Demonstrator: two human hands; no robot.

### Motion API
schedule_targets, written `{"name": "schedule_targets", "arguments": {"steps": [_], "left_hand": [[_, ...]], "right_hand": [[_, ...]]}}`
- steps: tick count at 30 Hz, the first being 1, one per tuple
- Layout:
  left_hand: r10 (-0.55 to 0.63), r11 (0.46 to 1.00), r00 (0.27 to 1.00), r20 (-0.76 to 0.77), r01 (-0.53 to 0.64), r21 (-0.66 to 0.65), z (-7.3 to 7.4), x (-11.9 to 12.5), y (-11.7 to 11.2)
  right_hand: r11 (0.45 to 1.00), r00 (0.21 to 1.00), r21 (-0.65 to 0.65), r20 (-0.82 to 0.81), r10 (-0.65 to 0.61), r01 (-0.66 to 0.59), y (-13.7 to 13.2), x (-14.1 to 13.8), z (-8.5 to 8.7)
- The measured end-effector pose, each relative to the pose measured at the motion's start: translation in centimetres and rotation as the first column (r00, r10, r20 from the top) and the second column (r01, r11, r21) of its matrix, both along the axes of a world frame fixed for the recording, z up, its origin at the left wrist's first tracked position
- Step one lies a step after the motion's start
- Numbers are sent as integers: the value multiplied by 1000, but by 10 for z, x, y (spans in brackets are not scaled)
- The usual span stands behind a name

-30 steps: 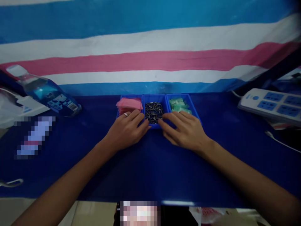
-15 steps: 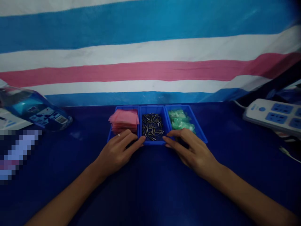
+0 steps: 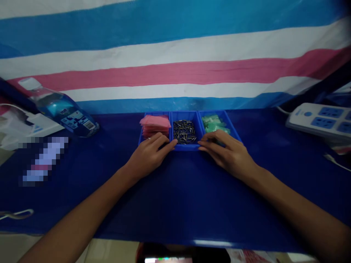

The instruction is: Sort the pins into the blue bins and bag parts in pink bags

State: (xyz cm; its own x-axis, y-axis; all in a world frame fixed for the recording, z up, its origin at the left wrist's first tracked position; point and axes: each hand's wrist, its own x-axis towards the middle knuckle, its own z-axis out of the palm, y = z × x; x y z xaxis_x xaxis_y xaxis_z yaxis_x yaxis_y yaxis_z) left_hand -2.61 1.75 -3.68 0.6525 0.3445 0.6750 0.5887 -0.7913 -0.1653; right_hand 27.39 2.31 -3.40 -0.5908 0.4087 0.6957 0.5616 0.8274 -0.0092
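Three blue plastic bins stand side by side against the back of the table. The left bin holds a stack of pink bags [image 3: 155, 123]. In the middle bin [image 3: 188, 147] lie many small dark metal pins [image 3: 184, 131]. Green plastic bags [image 3: 215, 124] fill part of the right bin [image 3: 231, 124]. My left hand [image 3: 152, 153] grips the front rim of the left bin, its thumb reaching the middle bin's front edge. With thumb and fingers pinched, my right hand [image 3: 229, 151] holds the front rim where the middle and right bins meet. Some fingertips are hidden.
A bottle of blue liquid [image 3: 72, 113] leans at the left, near a white object [image 3: 45, 122]. A white power strip [image 3: 315, 118] lies at the right, with a cable [image 3: 336, 160] below it. Striped sheeting [image 3: 175, 73] hangs behind the blue table [image 3: 170, 197].
The view has tilted down and shifted left, so the table's front edge and the bottle's cap now show. Both hands keep their places at the bins.
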Motion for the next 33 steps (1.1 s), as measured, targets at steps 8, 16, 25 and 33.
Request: {"name": "schedule_targets", "arguments": {"steps": [8, 16, 25, 33], "left_hand": [[124, 986, 900, 417, -159, 50, 5, -2, -2], [437, 887, 537, 721, -123, -446, -38, -35, 48], [499, 772, 436, 749, 169, -612, -53, -34, 55], [479, 772, 435, 762, 203, -602, -43, -36, 54]], "right_hand": [[999, 999, 3, 8, -48, 48, 2, -6, 17], [950, 839, -282, 542, 47, 130, 50, -114, 78], [938, 775, -272, 632, 7, 214, 61, -160, 62], [951, 799, -248, 602, 2, 185, 61, -151, 63]]}}
